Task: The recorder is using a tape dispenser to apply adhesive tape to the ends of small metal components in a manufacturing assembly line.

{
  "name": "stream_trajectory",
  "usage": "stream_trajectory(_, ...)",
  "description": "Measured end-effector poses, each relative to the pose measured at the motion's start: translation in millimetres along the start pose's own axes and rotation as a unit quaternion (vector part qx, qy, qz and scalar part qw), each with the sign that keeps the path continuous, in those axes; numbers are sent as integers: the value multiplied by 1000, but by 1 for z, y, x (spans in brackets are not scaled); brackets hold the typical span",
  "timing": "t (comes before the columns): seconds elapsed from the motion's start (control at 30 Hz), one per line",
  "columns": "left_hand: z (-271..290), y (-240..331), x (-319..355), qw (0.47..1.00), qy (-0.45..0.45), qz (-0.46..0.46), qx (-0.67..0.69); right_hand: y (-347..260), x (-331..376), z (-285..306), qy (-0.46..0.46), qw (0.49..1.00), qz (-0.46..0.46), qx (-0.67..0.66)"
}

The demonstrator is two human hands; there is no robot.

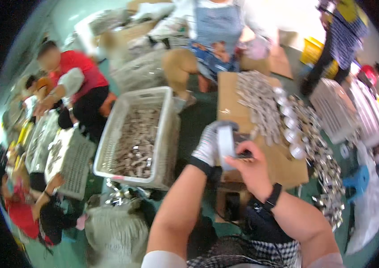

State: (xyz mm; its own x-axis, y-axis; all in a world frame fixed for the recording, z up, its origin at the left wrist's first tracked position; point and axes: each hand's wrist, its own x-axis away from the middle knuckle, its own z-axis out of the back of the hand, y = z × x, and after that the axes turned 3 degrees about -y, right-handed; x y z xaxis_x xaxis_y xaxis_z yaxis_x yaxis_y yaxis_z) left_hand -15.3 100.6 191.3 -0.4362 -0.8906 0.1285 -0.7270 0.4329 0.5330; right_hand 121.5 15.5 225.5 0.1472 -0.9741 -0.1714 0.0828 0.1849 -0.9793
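Observation:
My left hand (206,145), in a striped white glove with grey fingertips, grips a white roll-like piece (226,146) upright over the near part of a cardboard-covered work surface (229,96). Bare, with a black band at the wrist, my right hand (253,167) meets it from the right. Its thumb touches the lower edge of the white piece, and its fingers close on something small that I cannot make out. A dark object (245,154) shows partly behind these fingers. Beyond both hands, many flat greyish pieces (261,105) lie on the cardboard.
Left of me stands a white plastic crate (168,129) holding small metallic pieces (138,147). Round silvery-white items (290,123) and a shiny metal heap (325,174) lie right. A pale sack (116,230), a blue stool (357,183) and an aproned person (218,27) are nearby.

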Motion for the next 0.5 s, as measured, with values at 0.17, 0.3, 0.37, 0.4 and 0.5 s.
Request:
stream_trajectory(0.17, -11, 0, -23, 998, 29, -28, -41, 7, -6, 11, 48, 998, -14, -48)
stream_trajectory(0.3, -2, -4, -32, 999, 15, -37, -21, 6, -8, 16, 31, 999, -34, -29)
stream_trajectory(0.37, -4, 0, -24, 999, 32, -27, -29, 8, -10, 10, 13, 998, -45, -34)
stream_trajectory(0.4, -13, -5, -19, 998, 46, -19, -36, 12, -7, 14, 36, 997, -48, -54)
stream_trajectory(0.5, -19, -7, -25, 993, 72, -1, -92, 5, -8, 21, 44, 993, -41, -99)
